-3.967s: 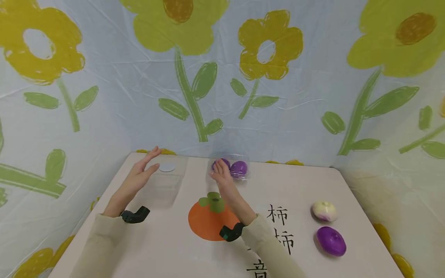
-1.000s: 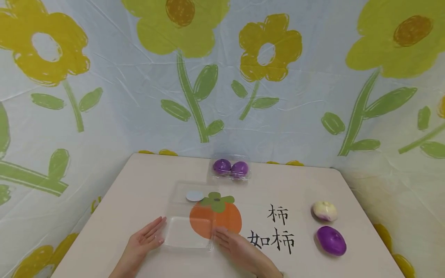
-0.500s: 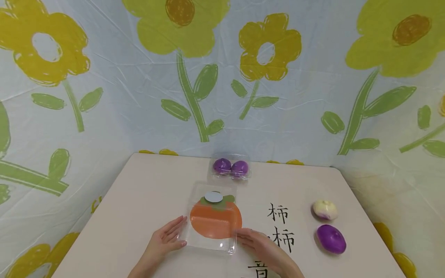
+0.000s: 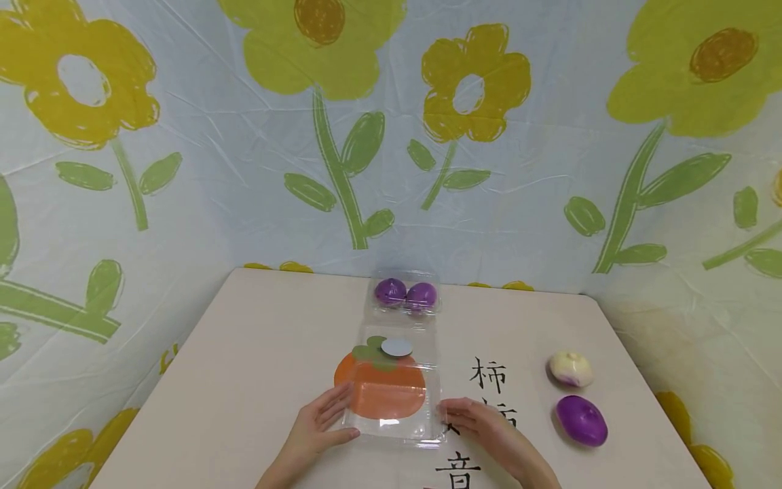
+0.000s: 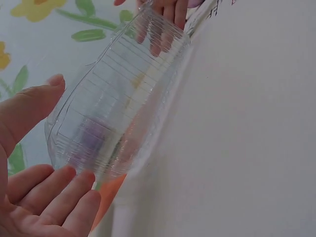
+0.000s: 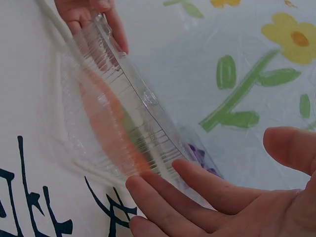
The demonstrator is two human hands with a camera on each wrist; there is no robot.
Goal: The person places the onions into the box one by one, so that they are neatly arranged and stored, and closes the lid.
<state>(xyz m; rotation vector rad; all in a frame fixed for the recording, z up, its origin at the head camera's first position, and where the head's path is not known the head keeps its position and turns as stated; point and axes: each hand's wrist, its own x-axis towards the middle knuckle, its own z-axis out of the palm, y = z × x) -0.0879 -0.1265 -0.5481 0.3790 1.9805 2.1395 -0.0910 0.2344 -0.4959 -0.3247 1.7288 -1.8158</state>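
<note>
Lg clear box [image 4: 403,429] is unfolded over the persimmon print [image 4: 345,373] on the counter [image 4: 256,353]; print's L edge sticks out past it, rest of the orange shows thru the plastic. Can't tell if the box is fully down or a touch raised. Its far flap, w/ a white oval sticker [image 4: 397,348], lies over the green top of the print. L hand [image 4: 320,424] is at the near L of the print, fingers extended along the box's L wall, thumb apart from them, not wrapped round anything. R hand [image 4: 489,431] is at the near R of the print, fingers also extended, tips at the box's R wall, thumb free; no grip there either. Wrist views put the fingertips right at the plastic, but can't tell if each one touches. Beyond the print, nr the back edge: small clear box [image 4: 397,312] w/ 2 purple onions [image 4: 390,292] side by side. Well R of the print: a white-and-purple onion [image 4: 571,369], and just nearer the person a solid purple onion [image 4: 582,421]. Btwn those and the print, blk characters [image 4: 489,375], some partly hidden by R hand. Flowered cloth [image 4: 519,204] hangs behind, past the print.
</note>
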